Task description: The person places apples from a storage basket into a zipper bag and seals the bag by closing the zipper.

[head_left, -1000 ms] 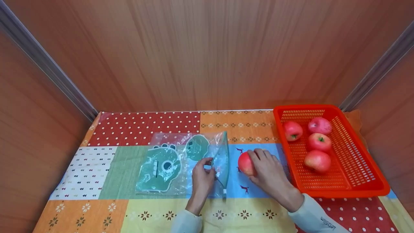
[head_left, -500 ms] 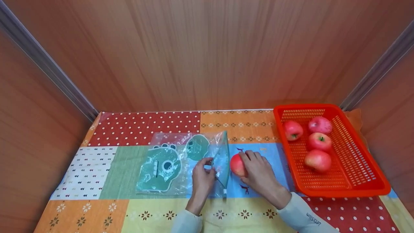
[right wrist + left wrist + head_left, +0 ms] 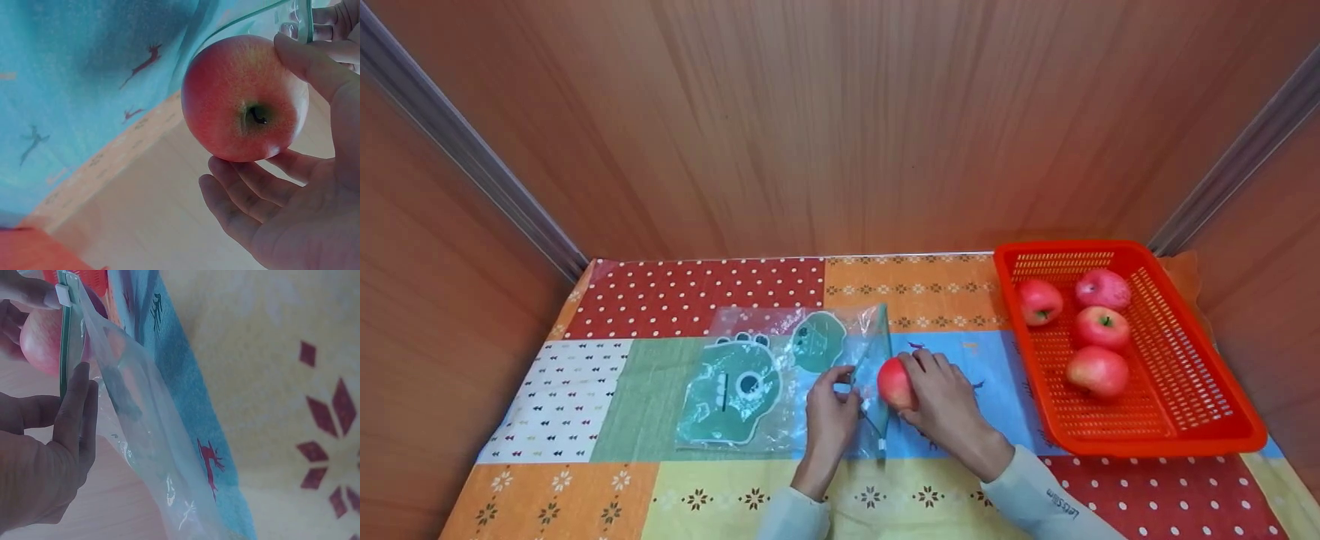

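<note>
A clear zip bag (image 3: pixel 787 405) printed with a green cartoon dinosaur lies on the cloth, its mouth facing right. My left hand (image 3: pixel 832 412) pinches the upper edge of that mouth between thumb and fingers, holding it raised; the green zip strip (image 3: pixel 64 354) with its white slider (image 3: pixel 63 295) shows in the left wrist view. Right at the opening, my right hand (image 3: pixel 949 397) grips a red apple (image 3: pixel 896 384) from its right side. In the right wrist view thumb and fingers hold the apple (image 3: pixel 244 98) around its sides, stem end toward the camera.
A red plastic basket (image 3: pixel 1207 420) stands at the right with several apples (image 3: pixel 1099 371) in it. A patchwork cloth (image 3: pixel 720 495) covers the table. Wood-patterned panels (image 3: pixel 840 127) close in the back and both sides.
My right hand has carried the apple leftward, from beside the basket to the bag's mouth. The left hand has stayed in place on the bag's edge.
</note>
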